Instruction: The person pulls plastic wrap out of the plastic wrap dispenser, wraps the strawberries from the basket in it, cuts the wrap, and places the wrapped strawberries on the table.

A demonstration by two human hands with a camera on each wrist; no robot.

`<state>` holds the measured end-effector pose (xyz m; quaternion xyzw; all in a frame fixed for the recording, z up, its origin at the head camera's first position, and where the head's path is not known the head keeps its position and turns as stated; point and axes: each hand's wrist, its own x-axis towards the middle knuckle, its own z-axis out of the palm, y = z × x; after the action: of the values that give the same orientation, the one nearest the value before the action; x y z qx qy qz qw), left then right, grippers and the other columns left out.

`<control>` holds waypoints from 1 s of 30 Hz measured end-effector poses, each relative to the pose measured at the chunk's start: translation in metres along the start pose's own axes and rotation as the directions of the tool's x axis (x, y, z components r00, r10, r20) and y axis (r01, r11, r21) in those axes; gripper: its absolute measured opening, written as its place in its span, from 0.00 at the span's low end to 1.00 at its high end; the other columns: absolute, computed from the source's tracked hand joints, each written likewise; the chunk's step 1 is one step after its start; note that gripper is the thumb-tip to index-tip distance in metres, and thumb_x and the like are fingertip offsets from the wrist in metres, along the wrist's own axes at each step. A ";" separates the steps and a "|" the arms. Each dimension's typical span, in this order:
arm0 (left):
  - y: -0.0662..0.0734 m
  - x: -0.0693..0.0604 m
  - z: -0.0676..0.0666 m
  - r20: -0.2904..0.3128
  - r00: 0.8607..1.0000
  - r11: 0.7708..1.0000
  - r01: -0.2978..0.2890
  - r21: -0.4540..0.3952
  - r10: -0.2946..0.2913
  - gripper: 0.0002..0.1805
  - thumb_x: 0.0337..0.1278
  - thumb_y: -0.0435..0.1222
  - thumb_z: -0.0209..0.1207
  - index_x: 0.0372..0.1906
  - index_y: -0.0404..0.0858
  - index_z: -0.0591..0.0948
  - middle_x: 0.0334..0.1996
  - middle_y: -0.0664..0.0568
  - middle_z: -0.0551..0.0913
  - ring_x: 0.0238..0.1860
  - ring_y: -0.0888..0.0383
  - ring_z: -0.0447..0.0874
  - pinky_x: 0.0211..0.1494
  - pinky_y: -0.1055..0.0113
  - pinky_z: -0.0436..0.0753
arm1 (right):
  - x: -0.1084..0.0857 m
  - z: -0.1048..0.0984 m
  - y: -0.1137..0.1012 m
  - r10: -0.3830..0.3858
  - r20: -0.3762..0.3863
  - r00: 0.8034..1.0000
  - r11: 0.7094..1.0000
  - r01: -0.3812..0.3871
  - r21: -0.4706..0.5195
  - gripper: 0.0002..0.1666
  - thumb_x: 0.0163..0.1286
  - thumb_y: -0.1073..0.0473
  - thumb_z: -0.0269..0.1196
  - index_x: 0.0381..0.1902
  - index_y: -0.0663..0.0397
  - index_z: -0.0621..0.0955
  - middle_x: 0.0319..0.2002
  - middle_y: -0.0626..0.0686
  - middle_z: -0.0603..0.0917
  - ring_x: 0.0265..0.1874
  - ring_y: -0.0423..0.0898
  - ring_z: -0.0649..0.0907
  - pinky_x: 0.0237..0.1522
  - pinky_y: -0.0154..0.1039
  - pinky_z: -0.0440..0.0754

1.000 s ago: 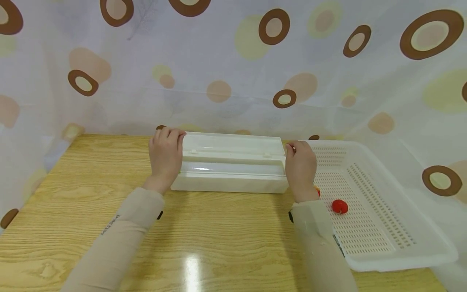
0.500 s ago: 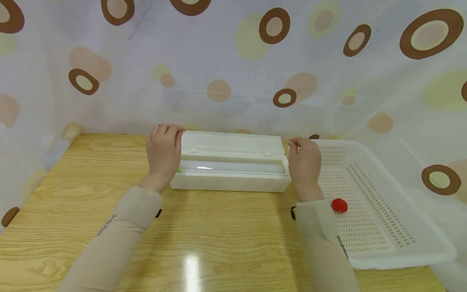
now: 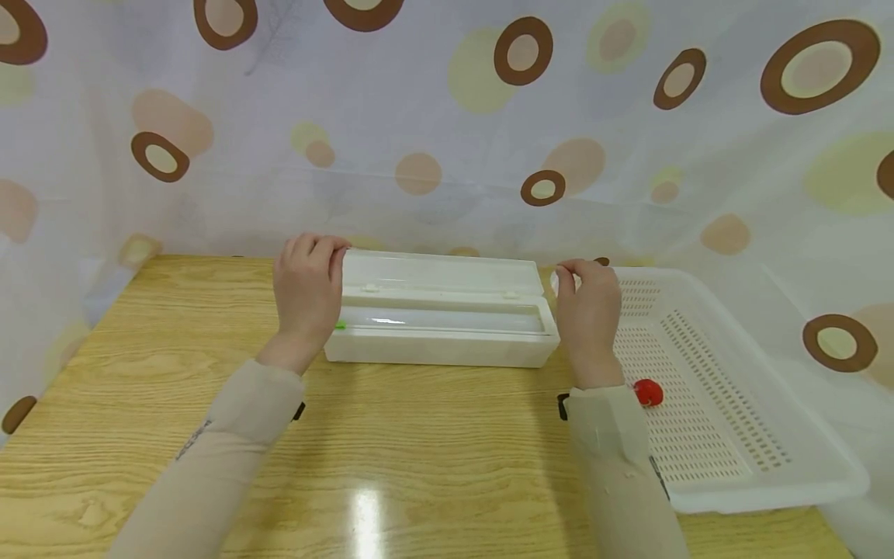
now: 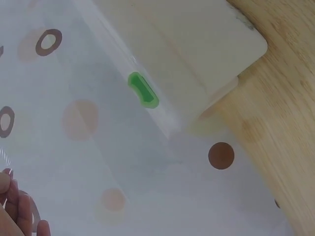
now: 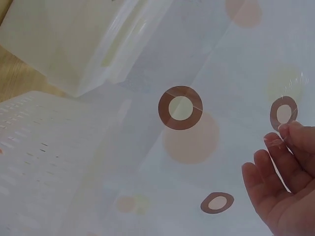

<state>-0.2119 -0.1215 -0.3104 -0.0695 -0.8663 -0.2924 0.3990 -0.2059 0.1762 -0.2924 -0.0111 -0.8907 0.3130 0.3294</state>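
A long white box (image 3: 440, 349) lies on the table, its lid (image 3: 440, 272) raised at the back and a pale roll (image 3: 447, 319) inside. The left hand (image 3: 305, 299) is beside its left end, fingertips pinching what looks like clear film, faintly creased near the fingers (image 4: 11, 189) in the left wrist view. Off the right end, the right hand (image 3: 590, 322) pinches clear film between thumb and forefinger; its other fingers (image 5: 266, 182) are loosely bent in the right wrist view. A green slider (image 4: 143, 90) sits on the box edge near its left end.
A white perforated basket (image 3: 768, 497) stands to the right, partly behind the right forearm, with a red object (image 3: 649, 393) in it. The wooden table (image 3: 419, 450) extends in front of the box. A patterned curtain (image 3: 419, 101) hangs behind.
The hands have moved apart, left hand leftward and right hand rightward off the box's end. The green slider has come into sight beside the left hand.
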 end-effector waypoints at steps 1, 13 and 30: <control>0.000 0.000 -0.001 -0.002 1.000 1.000 -0.002 -0.001 0.002 0.09 0.64 0.33 0.53 0.36 0.33 0.82 0.34 0.41 0.79 0.39 0.44 0.75 0.45 0.51 0.72 | 0.000 -0.001 -0.001 0.002 0.000 1.000 1.000 -0.002 0.001 0.12 0.68 0.65 0.56 0.39 0.70 0.82 0.40 0.67 0.82 0.43 0.62 0.77 0.51 0.54 0.74; 0.006 0.003 -0.010 -0.054 0.998 0.999 -0.025 -0.025 0.024 0.09 0.63 0.34 0.54 0.36 0.32 0.82 0.33 0.40 0.80 0.38 0.43 0.75 0.44 0.50 0.71 | 0.000 -0.007 -0.008 0.025 -0.027 0.999 0.999 -0.024 0.042 0.11 0.68 0.65 0.55 0.38 0.70 0.80 0.39 0.66 0.81 0.42 0.60 0.77 0.49 0.53 0.73; 0.008 0.007 -0.020 -0.116 0.990 0.995 -0.091 -0.034 0.086 0.11 0.63 0.35 0.55 0.34 0.32 0.83 0.30 0.39 0.78 0.35 0.41 0.74 0.41 0.51 0.71 | -0.003 -0.018 -0.015 -0.004 -0.085 0.996 0.996 0.012 0.094 0.12 0.68 0.64 0.57 0.37 0.70 0.81 0.38 0.66 0.82 0.41 0.59 0.77 0.48 0.49 0.73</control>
<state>-0.2009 -0.1273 -0.2918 -0.0989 -0.8322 -0.2948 0.4590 -0.1895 0.1732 -0.2751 -0.0052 -0.8603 0.3524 0.3683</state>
